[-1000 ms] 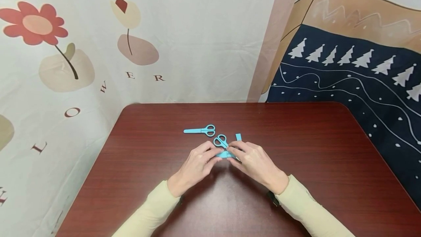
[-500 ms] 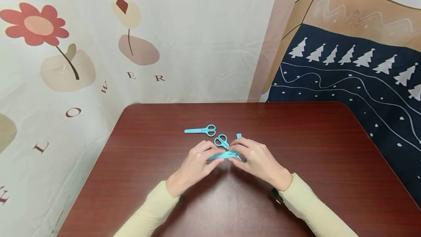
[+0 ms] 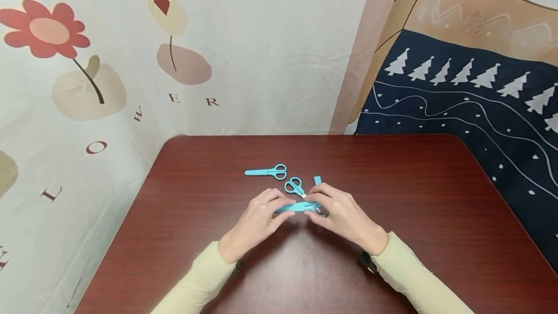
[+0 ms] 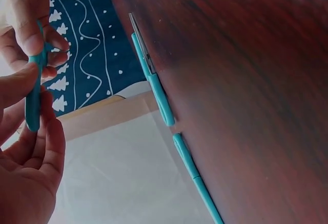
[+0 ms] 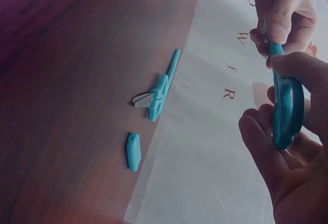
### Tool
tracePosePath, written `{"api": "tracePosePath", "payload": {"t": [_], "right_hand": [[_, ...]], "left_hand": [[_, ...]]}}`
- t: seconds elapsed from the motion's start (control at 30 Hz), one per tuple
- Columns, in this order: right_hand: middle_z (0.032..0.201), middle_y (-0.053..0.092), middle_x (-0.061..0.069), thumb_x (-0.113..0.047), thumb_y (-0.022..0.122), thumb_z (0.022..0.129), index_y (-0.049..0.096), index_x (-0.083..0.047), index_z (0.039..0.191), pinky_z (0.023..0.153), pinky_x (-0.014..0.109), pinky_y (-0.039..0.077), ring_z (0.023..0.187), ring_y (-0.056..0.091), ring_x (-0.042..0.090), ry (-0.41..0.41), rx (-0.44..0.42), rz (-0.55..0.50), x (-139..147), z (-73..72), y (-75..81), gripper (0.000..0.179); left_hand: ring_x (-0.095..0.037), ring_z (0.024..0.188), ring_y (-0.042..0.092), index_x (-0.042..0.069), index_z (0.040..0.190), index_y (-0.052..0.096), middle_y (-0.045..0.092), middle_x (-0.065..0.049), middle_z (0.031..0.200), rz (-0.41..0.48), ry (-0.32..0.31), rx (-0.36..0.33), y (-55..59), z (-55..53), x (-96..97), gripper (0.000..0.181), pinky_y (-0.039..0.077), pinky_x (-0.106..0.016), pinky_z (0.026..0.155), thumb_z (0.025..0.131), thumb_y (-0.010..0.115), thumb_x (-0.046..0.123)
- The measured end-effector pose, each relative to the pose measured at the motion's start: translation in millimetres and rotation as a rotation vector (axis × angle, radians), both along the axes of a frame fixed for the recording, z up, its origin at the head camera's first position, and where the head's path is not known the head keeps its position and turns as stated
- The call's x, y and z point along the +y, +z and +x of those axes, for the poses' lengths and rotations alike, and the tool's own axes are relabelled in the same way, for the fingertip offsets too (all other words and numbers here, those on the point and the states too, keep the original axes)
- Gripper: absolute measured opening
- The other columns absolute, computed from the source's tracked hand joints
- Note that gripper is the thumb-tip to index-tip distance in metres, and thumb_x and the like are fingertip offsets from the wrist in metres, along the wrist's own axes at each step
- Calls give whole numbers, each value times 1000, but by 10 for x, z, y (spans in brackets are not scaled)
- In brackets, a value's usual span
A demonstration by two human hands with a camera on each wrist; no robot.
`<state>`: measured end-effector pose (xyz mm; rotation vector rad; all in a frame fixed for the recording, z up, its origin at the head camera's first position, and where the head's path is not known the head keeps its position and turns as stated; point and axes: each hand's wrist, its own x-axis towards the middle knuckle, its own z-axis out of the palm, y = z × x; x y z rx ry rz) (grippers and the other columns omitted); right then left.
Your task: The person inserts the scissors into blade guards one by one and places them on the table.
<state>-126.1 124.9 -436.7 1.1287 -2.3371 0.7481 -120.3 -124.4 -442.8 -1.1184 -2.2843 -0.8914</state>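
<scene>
Both hands hold one pair of light blue scissors (image 3: 301, 207) level above the table, its blades inside a blue cover. Finger and thumb of the left hand (image 3: 257, 214) pinch the covered blade end. The right hand (image 3: 346, 214) grips the handle end, where the loops show between its fingers in the right wrist view. Just beyond the hands lies a second pair of scissors (image 3: 294, 186) with bare metal blades (image 5: 142, 100). A loose blue blade cover (image 5: 133, 152) lies beside the right fingers, partly hidden by them in the head view.
Farther back on the dark red table (image 3: 209, 159) lies a third pair of blue scissors (image 3: 266, 172), its blades covered and pointing left. Behind the table hang a pale flower-print cloth (image 3: 270, 52) and a dark tree-print cloth (image 3: 457, 96).
The hands have spread slightly apart and more of the covered scissors shows between them. The held pair has shifted a little. The scissors on the table stay where they were.
</scene>
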Motion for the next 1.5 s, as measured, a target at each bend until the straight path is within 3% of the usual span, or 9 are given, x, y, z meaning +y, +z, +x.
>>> {"api": "tracePosePath", "payload": {"t": [0.23,0.4,0.57,0.73,0.97,1.23,1.37,1.5], "right_hand": [[116,66,0,-25,90,82,75,-9,110,70,23,56,87,65,8,3,-41,26,13,9,18,36],[122,65,-1,-39,86,86,71,-9,121,72,25,56,89,63,8,-7,-119,16,52,34,39,48],[130,64,1,-48,78,91,66,-9,133,85,35,59,106,67,13,-59,-201,18,122,51,70,58],[135,63,0,-53,73,93,66,-14,136,96,42,55,121,63,17,-137,-244,77,225,69,103,58],[130,66,-2,-52,74,92,71,-16,129,93,44,56,120,63,18,-210,-206,100,383,109,123,51],[133,66,-4,-48,75,92,72,-18,127,95,46,55,122,62,18,-244,-194,114,543,128,126,46],[135,64,-3,-46,76,92,72,-18,127,96,47,54,122,62,20,-258,-196,110,612,131,124,46],[136,64,-1,-45,78,90,72,-18,127,97,48,54,123,61,21,-272,-189,102,672,135,118,46]], "left_hand": [[-12,79,52,6,103,78,60,2,87,14,-6,-1,-11,10,-22,22,46,-21,68,83,87,9],[-13,78,52,7,103,78,62,1,87,38,18,-16,-12,3,-67,22,46,-21,67,83,87,7],[-13,79,51,7,103,79,62,2,87,29,54,-30,-6,-12,-155,24,46,-24,67,81,88,6],[-12,77,49,9,102,80,62,5,87,-24,110,-110,-2,-23,-303,25,45,-25,66,79,90,7],[-12,80,51,10,101,82,68,6,90,-19,153,-243,7,-71,-538,24,45,-26,65,78,90,8],[-17,85,51,16,97,84,62,8,93,-68,226,-320,32,-181,-705,19,43,-31,70,79,90,13],[-17,81,52,16,98,84,61,10,88,-82,217,-355,40,-264,-757,17,43,-30,69,81,89,13],[-16,79,52,14,98,84,60,10,85,-100,214,-343,39,-361,-795,17,44,-31,68,82,89,12]]}}
